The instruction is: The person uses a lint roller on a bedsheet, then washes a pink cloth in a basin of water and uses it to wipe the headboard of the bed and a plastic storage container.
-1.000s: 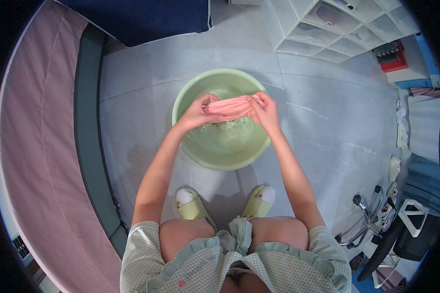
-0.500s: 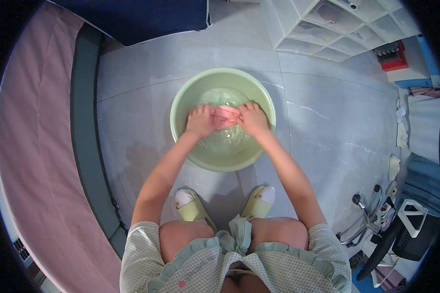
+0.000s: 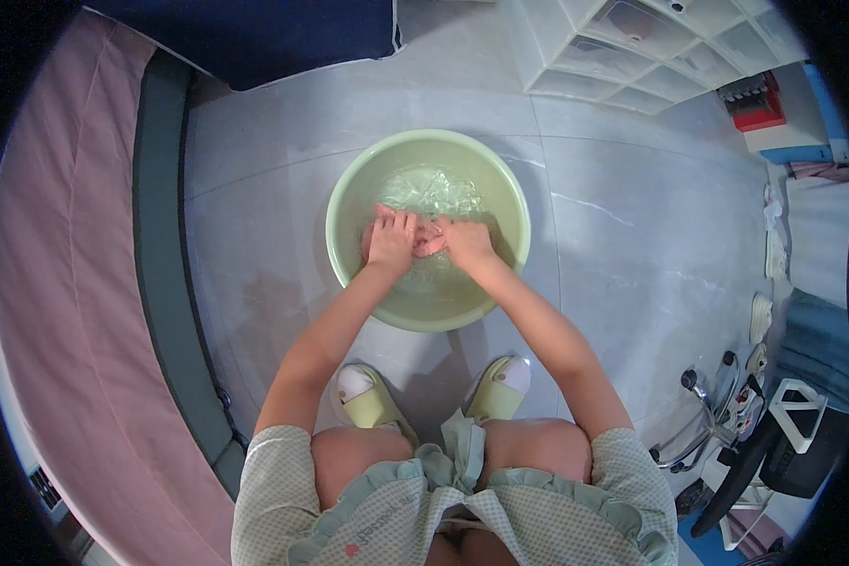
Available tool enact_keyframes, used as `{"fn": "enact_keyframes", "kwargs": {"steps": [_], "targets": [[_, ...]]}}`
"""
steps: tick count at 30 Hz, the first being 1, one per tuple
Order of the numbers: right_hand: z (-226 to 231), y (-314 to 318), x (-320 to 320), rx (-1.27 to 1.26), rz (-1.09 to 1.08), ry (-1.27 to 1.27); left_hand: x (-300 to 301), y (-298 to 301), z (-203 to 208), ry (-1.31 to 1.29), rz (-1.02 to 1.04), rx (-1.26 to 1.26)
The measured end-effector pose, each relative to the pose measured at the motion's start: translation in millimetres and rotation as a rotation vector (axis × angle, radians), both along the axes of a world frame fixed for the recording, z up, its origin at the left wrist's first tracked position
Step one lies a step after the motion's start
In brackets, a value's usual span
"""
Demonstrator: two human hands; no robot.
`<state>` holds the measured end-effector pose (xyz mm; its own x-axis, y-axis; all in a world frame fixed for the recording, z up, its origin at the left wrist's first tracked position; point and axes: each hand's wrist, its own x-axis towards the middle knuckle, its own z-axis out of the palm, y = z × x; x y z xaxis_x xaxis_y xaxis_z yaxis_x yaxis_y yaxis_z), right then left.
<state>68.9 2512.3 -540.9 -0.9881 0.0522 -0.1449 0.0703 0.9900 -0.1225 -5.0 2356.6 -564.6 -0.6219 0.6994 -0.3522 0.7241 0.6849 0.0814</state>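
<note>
Grip here is two-handed: the left hand [image 3: 392, 241] lies palm down with its fingers bent over a pink cloth [image 3: 430, 245], and the right hand [image 3: 469, 242] has its fingers curled in at the cloth's right end. Both look mostly closed on it, though the fingertips are largely hidden by the knuckles and the rippling, so how tightly they pinch I cannot tell.

The cloth is inside a pale green round basin [image 3: 428, 324], bunched up in the water [image 3: 434, 186]. Its long axis runs roughly left to right, across the line of the forearms. It fills the short gap between the hands and also shows beyond the left hand's outer side; the left hand therefore covers more of it, while the right is nearer its right end.

Counted: two hands, what seems one cloth, one basin, two pale green slippers [image 3: 372, 402] on the tiled floor [image 3: 623, 292], and one white drawer unit [image 3: 547, 42] at upper right.
</note>
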Motion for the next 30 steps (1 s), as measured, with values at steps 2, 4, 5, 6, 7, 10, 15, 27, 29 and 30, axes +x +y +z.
{"fn": "enact_keyframes", "kwargs": {"steps": [2,4,5,6,7,10,15,27,29,30], "targets": [[19,5,-7,-0.155,-0.070,-0.253,-3,-3,2,0.049,0.024,-0.001],[53,11,-10,-0.438,-0.272,-0.273,-3,-6,11,-0.112,0.085,-0.074],[63,12,-11,-0.721,-0.476,-0.290,-2,-12,13,-0.112,0.092,-0.078],[60,22,-8,-0.710,-0.488,-0.284,0,-7,16,-0.032,0.051,0.044],[52,32,-6,-0.934,-0.448,-0.098,2,-2,18,0.046,0.012,0.164],[65,26,-11,-1.285,-0.400,0.142,-9,1,28,-0.594,0.143,0.443],[114,-3,-25,-1.729,-0.514,0.273,-4,3,39,-1.153,0.403,0.781],[91,-8,-18,-0.911,-0.129,0.635,1,1,98,-2.138,0.905,1.086],[91,-21,-8,-0.928,-0.153,0.448,-4,-7,73,-2.440,0.895,1.225],[87,-21,-5,-0.926,-0.154,0.446,-5,-6,59,-2.444,0.895,1.224]]}}
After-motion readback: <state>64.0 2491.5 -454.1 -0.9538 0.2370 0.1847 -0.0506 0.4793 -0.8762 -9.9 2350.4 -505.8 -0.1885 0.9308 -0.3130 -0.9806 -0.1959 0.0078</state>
